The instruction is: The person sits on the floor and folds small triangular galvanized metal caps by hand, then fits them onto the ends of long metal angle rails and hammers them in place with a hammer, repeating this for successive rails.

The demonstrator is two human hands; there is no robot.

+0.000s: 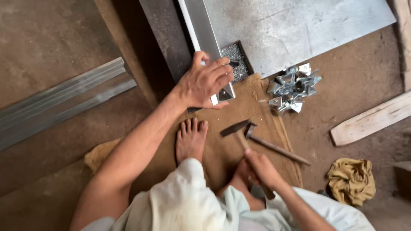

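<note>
Left grip (205, 79) clamps channel end (209, 42); right (260, 167) holds hammer (242, 136).

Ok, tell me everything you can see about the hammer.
The hammer has a dark metal head, flat at one end and tapering at the other, on a light wooden handle. The right hand has its grip closed low on the handle, holding the head just over the brown burlap mat, head pointing away from the person. A second long tool with a dark head lies on the mat beside it, and their heads look nearly touching.
</note>
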